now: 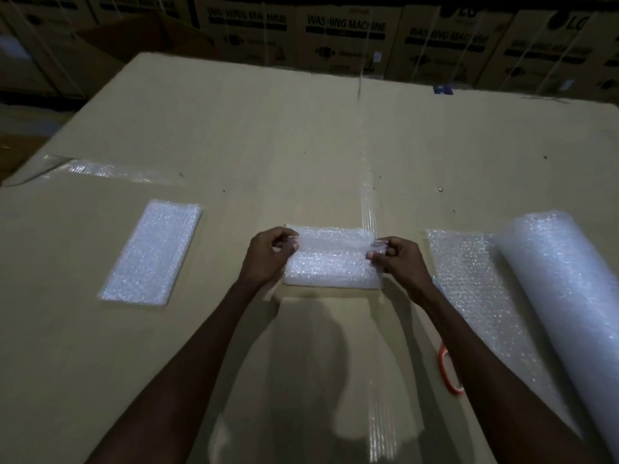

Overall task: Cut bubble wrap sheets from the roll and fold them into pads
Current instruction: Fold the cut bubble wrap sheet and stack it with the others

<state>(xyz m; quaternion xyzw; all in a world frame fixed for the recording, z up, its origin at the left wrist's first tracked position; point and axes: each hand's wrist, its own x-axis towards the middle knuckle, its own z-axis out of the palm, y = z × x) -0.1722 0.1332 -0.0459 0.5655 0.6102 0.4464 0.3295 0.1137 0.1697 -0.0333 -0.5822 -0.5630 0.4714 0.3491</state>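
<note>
- The half-folded bubble wrap sheet [331, 262] lies at the middle of the cardboard-covered bench [301, 145], straight ahead of the person, its long axis running left to right between the two hands.
- The left hand [268, 254] pinches the sheet's left end and the right hand [395, 259] pinches its right end; each has fingers curled round a raised fold running across the sheet, the near half lying flat below it.
- Both hands sit level with each other, so neither is nearer; the next move looks to be bringing that fold over along the long axis to close the pad.
- The sheet is translucent white, bubbled, limp, already in several layers, with a fairly square near edge.
- A finished pad [152, 252] lies flat well to the left, its long axis running away from the person.
- To the right, the bubble wrap roll [562, 296] lies with its loose tail [469, 279] spread toward the middle; orange-handled scissors [450, 370] rest just beside the right forearm.
- Washing-machine cartons [345, 35] are stacked behind the bench.
</note>
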